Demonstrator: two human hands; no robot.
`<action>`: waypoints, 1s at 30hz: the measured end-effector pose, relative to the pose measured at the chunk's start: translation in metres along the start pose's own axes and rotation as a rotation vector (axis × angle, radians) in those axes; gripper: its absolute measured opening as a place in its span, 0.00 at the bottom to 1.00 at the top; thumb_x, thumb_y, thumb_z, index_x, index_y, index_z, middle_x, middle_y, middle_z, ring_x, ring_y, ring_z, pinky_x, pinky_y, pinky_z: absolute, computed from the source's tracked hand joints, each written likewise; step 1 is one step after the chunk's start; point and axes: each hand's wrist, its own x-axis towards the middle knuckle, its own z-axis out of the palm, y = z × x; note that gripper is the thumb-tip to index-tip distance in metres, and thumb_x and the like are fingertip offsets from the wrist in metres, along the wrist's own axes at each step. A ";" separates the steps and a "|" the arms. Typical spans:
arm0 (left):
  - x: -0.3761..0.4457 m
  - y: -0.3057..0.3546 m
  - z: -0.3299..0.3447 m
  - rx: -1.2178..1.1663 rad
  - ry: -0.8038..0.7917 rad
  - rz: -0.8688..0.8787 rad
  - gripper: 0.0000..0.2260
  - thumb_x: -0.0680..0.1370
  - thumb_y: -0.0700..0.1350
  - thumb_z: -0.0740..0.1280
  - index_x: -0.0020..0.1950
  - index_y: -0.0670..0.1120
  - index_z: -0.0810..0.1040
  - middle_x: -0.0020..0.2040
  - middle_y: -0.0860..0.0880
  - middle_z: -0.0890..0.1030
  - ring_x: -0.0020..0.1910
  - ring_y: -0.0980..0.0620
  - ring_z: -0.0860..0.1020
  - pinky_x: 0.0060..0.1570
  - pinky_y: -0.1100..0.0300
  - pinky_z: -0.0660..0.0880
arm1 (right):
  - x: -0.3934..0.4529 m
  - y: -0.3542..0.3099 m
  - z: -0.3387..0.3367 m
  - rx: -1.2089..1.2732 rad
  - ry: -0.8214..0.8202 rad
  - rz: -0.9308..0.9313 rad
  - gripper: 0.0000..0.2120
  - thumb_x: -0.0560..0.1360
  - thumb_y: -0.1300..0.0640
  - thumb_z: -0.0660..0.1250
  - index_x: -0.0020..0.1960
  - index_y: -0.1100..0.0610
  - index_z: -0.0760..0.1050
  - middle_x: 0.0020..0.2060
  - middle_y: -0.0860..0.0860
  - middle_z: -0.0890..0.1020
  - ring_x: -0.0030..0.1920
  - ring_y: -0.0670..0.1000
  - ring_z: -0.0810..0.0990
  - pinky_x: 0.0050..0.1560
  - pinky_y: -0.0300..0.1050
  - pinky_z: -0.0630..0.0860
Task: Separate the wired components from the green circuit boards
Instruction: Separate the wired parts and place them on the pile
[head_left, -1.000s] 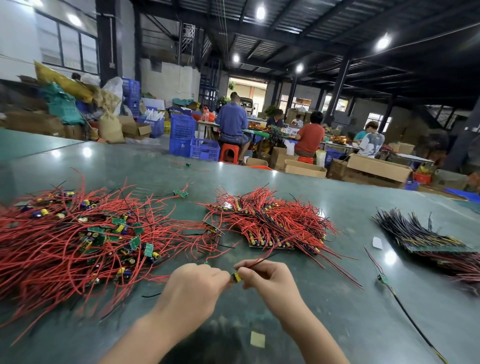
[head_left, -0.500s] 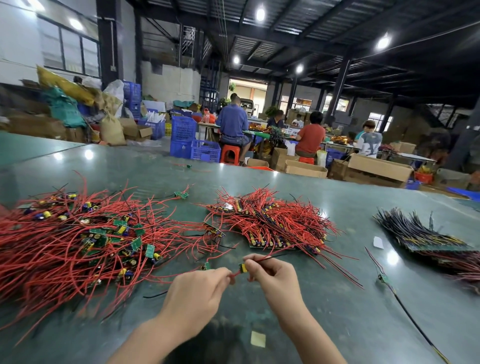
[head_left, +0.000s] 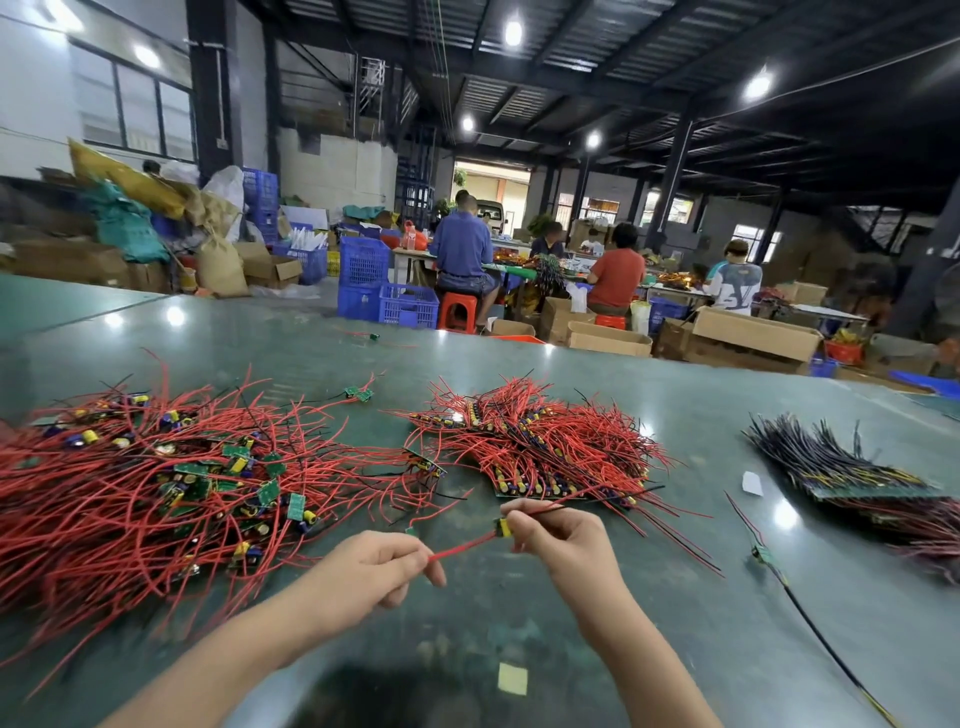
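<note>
With the left hand (head_left: 371, 566) pinching the red wire (head_left: 460, 545) and the right hand's (head_left: 563, 540) fingers (head_left: 519, 519) curled tight on the yellow component (head_left: 503, 527) — just before the middle wire pile (head_left: 530, 447) — pull straight apart, steadily, not jerking.

Glossy green table (head_left: 571, 649) mirrors lamps; red wire (head_left: 460, 545) sheathed in smooth plastic.

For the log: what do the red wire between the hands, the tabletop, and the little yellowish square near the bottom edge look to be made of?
Red wire: looks like plastic-insulated flexible wire, matte; it runs almost straight from left hand to right hand.
Tabletop: hard, smooth dark-green surface, glossy; it mirrors the ceiling lamps. Core material cannot be told.
Yellowish square: probably paper or tape, flat and matte.
</note>
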 end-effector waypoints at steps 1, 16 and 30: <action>-0.002 0.001 0.000 0.022 0.003 0.000 0.13 0.82 0.40 0.58 0.42 0.47 0.79 0.21 0.54 0.64 0.19 0.60 0.60 0.21 0.70 0.57 | 0.000 0.000 0.000 -0.012 -0.002 -0.001 0.09 0.73 0.68 0.68 0.40 0.56 0.82 0.29 0.46 0.80 0.29 0.42 0.76 0.38 0.36 0.75; 0.013 -0.011 -0.016 0.471 0.126 -0.080 0.16 0.80 0.46 0.60 0.33 0.53 0.76 0.23 0.54 0.69 0.22 0.59 0.64 0.29 0.61 0.63 | 0.000 0.003 0.004 -0.146 0.119 -0.094 0.13 0.71 0.66 0.70 0.37 0.48 0.80 0.30 0.45 0.81 0.31 0.44 0.77 0.40 0.40 0.75; 0.001 -0.016 -0.041 0.266 0.040 -0.264 0.10 0.77 0.43 0.67 0.37 0.46 0.83 0.31 0.49 0.84 0.17 0.58 0.66 0.22 0.67 0.66 | -0.005 -0.003 0.008 -0.011 0.004 -0.113 0.13 0.69 0.69 0.72 0.37 0.51 0.82 0.32 0.45 0.81 0.31 0.42 0.77 0.38 0.35 0.74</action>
